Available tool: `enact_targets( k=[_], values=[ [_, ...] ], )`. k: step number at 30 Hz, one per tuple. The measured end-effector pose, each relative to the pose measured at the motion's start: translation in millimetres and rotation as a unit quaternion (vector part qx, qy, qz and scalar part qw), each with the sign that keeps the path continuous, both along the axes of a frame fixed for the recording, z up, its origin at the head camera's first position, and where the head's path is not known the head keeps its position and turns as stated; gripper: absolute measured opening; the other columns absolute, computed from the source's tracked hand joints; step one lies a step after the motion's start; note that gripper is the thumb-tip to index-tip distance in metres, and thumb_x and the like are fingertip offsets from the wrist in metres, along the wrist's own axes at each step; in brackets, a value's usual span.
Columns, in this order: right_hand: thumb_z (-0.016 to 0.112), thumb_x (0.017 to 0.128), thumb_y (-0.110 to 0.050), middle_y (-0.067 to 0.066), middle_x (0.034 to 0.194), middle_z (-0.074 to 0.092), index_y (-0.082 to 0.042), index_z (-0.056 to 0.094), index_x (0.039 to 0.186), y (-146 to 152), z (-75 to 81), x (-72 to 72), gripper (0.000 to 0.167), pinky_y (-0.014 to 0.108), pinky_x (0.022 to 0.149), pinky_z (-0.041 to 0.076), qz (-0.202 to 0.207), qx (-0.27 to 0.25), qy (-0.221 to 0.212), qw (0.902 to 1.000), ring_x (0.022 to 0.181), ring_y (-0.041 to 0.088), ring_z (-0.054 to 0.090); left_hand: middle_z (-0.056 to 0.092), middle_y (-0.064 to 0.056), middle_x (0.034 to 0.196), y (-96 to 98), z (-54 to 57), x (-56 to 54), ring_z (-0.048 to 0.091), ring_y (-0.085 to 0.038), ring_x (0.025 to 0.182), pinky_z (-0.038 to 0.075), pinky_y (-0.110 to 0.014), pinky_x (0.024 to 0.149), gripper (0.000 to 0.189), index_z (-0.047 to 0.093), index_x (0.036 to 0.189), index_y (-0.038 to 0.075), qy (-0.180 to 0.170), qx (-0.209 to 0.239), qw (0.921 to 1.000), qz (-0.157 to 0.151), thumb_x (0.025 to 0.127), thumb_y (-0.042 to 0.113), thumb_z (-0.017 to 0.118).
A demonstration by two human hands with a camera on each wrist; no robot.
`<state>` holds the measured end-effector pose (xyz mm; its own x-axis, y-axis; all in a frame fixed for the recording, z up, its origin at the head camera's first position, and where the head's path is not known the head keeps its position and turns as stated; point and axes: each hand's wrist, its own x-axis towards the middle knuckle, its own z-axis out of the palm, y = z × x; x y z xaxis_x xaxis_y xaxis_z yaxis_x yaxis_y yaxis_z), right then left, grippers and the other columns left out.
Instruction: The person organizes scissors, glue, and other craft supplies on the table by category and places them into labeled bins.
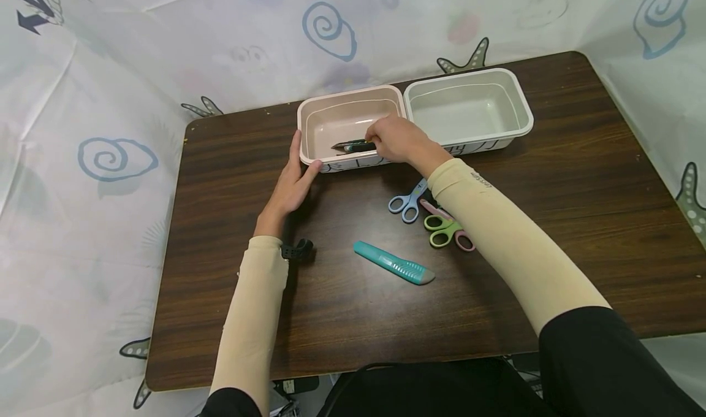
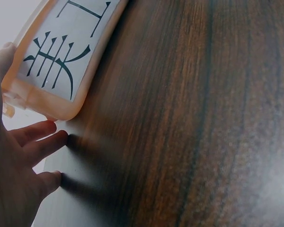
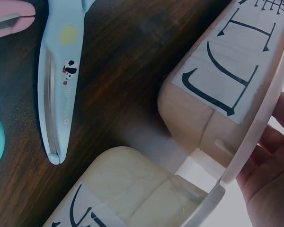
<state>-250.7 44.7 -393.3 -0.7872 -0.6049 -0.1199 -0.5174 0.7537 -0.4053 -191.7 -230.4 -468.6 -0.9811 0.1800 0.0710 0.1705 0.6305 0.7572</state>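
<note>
In the head view my right hand (image 1: 398, 138) reaches over the front rim of the pink bin (image 1: 353, 93), fingers curled around dark pencils (image 1: 353, 146). Their pointed ends face left inside the bin. From the right wrist view, the right hand (image 3: 270, 175) shows behind the bin's rim, and what it holds is hidden there. My left hand (image 1: 289, 181) rests at the bin's left end, thumb on the front corner and straight fingers along the side. In the left wrist view, the left hand's fingers (image 2: 45, 142) are spread beside the labelled bin (image 2: 68, 106).
A pale grey-green bin (image 1: 469, 119) stands against the pink bin's right side. Before them lie blue scissors (image 1: 410, 203), green scissors (image 1: 444, 228) and pink scissors (image 1: 465, 241), partly under the right forearm. A teal box cutter (image 1: 393, 262) lies nearer on the brown table (image 1: 220, 178).
</note>
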Motion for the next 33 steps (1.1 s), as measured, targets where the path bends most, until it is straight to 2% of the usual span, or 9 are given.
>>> enact_targets(
  k=[11,20,27,33],
  values=[
    [0.041,0.101,-0.011,0.009,0.12,0.067,-0.006,0.068,0.123,0.4,-5.4,2.0,0.035,0.041,0.098,0.042,0.002,-0.008,0.014,0.9999,0.108,0.027,0.06,0.017,0.0,0.162,-0.2,-1.8,-0.5,0.025,-0.024,0.143,0.022,-0.052,0.112,0.079,-0.004,0.157,0.04,-0.002,-0.001,1.0,0.0,0.099,0.053,0.048],
    [0.042,0.102,-0.013,0.009,0.121,0.067,-0.006,0.067,0.124,2.8,-2.7,6.7,0.034,0.04,0.099,0.041,-0.002,-0.028,0.022,0.9994,0.11,0.025,0.06,0.018,-0.001,0.161,-0.4,-3.4,-1.8,0.027,-0.025,0.142,0.023,-0.052,0.112,0.079,-0.004,0.157,0.04,0.0,-0.001,1.0,-0.003,0.099,0.053,0.048],
    [0.044,0.102,-0.014,0.006,0.124,0.066,-0.008,0.067,0.126,6.8,8.6,20.2,0.034,0.038,0.099,0.042,-0.018,-0.071,0.017,0.9972,0.113,0.022,0.059,0.019,-0.002,0.161,-1.9,-2.7,-2.3,0.028,-0.025,0.141,0.023,-0.052,0.112,0.08,-0.003,0.157,0.038,0.005,0.003,1.0,-0.005,0.099,0.051,0.05],
    [0.049,0.101,-0.015,0.003,0.124,0.065,-0.011,0.069,0.125,12.9,20.8,40.9,0.031,0.038,0.096,0.043,-0.04,-0.105,0.033,0.9931,0.115,0.02,0.058,0.02,-0.003,0.161,-2.5,-1.9,-1.6,0.028,-0.026,0.141,0.023,-0.052,0.112,0.08,-0.003,0.158,0.037,0.003,0.008,0.9999,-0.008,0.099,0.051,0.05]
  ],
)
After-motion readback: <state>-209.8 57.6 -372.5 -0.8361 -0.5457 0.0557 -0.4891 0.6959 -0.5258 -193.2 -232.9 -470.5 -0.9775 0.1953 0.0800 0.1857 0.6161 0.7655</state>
